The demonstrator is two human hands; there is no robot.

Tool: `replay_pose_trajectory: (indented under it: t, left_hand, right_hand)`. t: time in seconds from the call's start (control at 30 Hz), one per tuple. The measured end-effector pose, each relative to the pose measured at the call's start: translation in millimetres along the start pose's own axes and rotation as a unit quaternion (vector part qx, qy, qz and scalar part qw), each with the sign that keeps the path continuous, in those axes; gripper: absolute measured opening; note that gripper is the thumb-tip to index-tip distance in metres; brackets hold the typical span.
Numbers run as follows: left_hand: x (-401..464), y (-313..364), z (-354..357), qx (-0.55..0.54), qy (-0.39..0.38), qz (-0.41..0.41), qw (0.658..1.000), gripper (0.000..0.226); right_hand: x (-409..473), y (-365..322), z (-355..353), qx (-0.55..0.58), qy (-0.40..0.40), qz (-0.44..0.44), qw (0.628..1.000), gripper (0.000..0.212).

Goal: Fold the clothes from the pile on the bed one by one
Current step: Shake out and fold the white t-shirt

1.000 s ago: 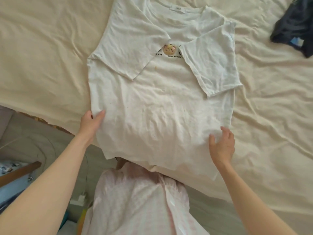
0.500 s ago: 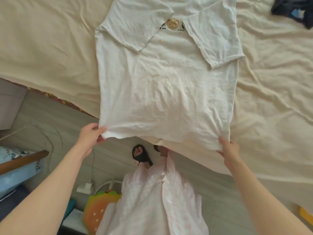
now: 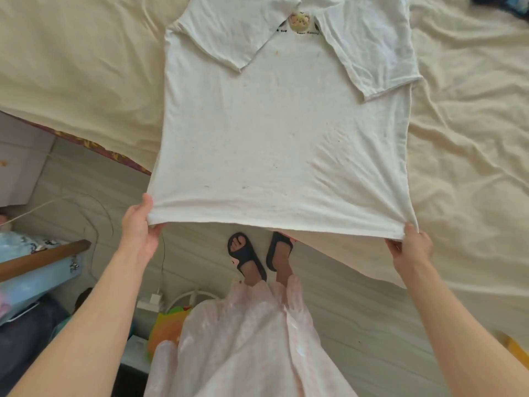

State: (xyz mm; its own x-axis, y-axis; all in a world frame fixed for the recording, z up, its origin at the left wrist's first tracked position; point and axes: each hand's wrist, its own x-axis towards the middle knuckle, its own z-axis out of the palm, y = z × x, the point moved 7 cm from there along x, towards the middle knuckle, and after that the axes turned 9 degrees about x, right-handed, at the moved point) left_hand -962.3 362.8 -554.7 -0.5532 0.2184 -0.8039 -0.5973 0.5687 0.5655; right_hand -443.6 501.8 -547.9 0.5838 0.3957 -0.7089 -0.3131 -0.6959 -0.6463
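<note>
A white T-shirt (image 3: 283,138) lies face up on the cream bed sheet (image 3: 71,67), both short sleeves folded in over the chest beside a small bear print. Its lower part hangs past the bed edge, stretched taut. My left hand (image 3: 140,227) grips the hem's left corner, thumb on top. My right hand (image 3: 409,245) pinches the hem's right corner. The shirt's collar is out of frame at the top.
Dark clothes (image 3: 503,4) lie at the bed's top right corner. Below the hem are my feet in black sandals (image 3: 249,256) on a grey floor, a white charger with cables (image 3: 151,300), and a wooden-edged blue piece of furniture (image 3: 37,267) at left.
Both hands slid down from the shirt's sides to the hem corners and pulled the hem toward me off the bed edge, drawing the fabric taut. The view tilted down.
</note>
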Motion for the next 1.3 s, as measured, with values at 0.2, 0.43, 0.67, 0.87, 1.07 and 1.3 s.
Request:
replay_pose_trajectory:
  t: [0.2, 0.43, 0.67, 0.87, 1.07, 1.3]
  left_hand:
    - [-11.4, 4.9, 10.0, 0.1, 0.02, 0.044, 0.994, 0.026]
    - [-17.9, 13.0, -2.5, 0.098, -0.104, -0.028, 0.989, 0.008]
    - [-7.0, 1.2, 8.5, -0.078, -0.092, -0.088, 0.989, 0.029]
    - [2.9, -5.8, 11.5, -0.169, -0.055, -0.072, 0.982, 0.038]
    - [-3.5, 0.9, -9.8, 0.044, -0.043, -0.035, 0.998, 0.055]
    - [0.5, 19.0, -13.2, 0.215, 0.015, 0.004, 0.977, 0.042]
  right_hand:
    - [-10.9, 9.4, -10.0, 0.078, 0.003, 0.085, 0.993, 0.01]
    - [-16.7, 11.8, -9.1, 0.093, -0.023, 0.142, 0.985, 0.011]
    - [-6.4, 32.7, -8.6, 0.038, -0.021, 0.185, 0.982, 0.009]
    - [-8.7, 53.7, -1.6, 0.069, -0.048, 0.241, 0.967, 0.018]
    - [-10.1, 54.0, 4.4, 0.172, -0.036, 0.253, 0.951, 0.01]
    - [-8.0, 44.6, 19.4, 0.155, -0.061, 0.273, 0.948, 0.007]
